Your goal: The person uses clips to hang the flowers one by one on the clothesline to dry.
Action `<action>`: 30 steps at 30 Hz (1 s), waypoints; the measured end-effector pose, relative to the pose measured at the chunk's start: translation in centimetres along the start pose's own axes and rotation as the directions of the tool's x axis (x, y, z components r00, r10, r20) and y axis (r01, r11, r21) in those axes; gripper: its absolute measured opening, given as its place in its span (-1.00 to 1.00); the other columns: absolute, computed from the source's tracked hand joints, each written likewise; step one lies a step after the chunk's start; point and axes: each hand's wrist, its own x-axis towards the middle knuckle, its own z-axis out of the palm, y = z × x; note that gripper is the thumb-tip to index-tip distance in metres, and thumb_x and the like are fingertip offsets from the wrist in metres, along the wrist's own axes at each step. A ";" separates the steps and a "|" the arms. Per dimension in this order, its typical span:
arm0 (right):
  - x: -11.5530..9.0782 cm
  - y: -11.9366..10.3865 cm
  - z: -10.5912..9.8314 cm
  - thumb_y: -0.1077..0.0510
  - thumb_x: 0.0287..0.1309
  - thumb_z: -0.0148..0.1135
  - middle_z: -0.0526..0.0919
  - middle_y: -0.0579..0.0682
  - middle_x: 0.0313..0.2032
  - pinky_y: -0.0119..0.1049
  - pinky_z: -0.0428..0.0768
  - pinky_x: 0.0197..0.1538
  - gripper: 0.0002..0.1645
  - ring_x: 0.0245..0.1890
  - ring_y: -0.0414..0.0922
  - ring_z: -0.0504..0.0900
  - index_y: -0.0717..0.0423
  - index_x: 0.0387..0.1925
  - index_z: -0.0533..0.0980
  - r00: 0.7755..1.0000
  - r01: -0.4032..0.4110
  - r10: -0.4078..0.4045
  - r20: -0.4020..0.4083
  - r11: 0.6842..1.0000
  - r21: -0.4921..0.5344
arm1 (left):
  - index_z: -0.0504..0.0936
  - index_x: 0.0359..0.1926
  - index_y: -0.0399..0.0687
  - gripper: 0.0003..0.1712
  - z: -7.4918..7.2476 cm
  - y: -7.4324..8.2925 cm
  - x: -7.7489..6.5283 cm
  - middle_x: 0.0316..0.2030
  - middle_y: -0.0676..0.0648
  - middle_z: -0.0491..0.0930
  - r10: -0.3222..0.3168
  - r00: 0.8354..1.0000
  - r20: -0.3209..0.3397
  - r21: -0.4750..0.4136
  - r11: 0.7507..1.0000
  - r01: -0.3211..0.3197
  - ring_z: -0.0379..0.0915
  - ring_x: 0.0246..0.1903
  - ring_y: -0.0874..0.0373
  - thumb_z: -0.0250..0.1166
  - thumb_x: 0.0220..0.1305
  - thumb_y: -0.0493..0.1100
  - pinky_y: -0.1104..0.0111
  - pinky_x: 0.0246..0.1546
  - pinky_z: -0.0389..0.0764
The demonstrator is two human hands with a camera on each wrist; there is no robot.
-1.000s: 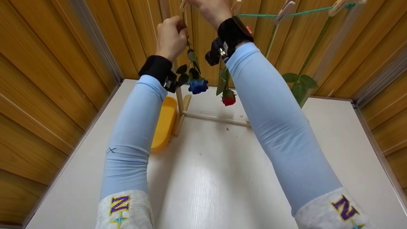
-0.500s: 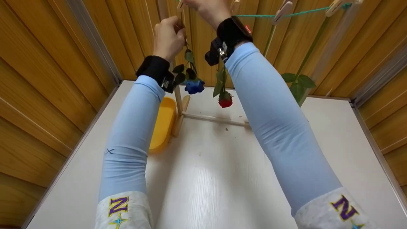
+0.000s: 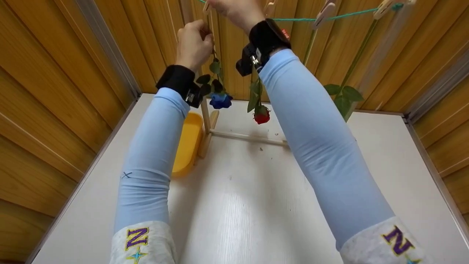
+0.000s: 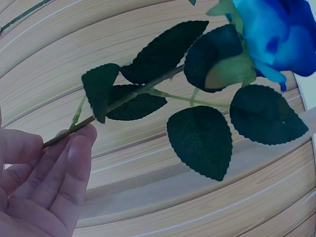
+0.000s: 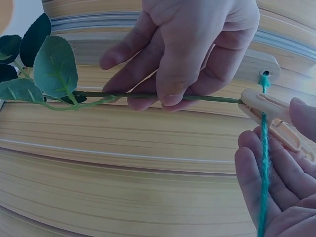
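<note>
An upside-down blue rose (image 3: 221,101) with dark green leaves hangs below my left hand (image 3: 194,44). Thumb and fingertips of that hand pinch its stem (image 4: 111,104), as the left wrist view shows. In the right wrist view, the stem's end reaches the nose of a pale clothespin (image 5: 264,106) on a teal string (image 5: 264,173). My right hand (image 5: 284,185) holds this clothespin at its legs, thumb on one side and fingers on the other. In the head view, the top of the right hand is cut off by the frame edge.
A red rose (image 3: 261,114) hangs close to the right forearm. More clothespins (image 3: 324,15) hold stems farther right along the string. A wooden rack (image 3: 249,136) stands on the white table (image 3: 234,205), with a yellow tray (image 3: 188,145) at its left. Wood-look panels surround the table.
The blue rose has shifted a little to the left, along with a slight leftward move of the left hand. The red rose sways slightly. The right hand keeps nearly the same place.
</note>
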 end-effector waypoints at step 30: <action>-5.1 -0.6 -1.1 0.10 0.55 0.09 0.53 0.11 0.27 -0.53 0.34 0.31 -0.51 0.27 -0.08 0.50 0.21 0.37 0.40 0.971 0.235 -0.236 0.036 0.918 -0.319 | 0.57 0.17 -0.27 -0.68 0.5 -0.4 -0.4 0.04 -0.19 0.67 -0.057 0.992 0.110 -0.017 0.998 0.059 0.62 -0.09 0.04 0.05 0.54 -0.24 0.36 -0.08 0.62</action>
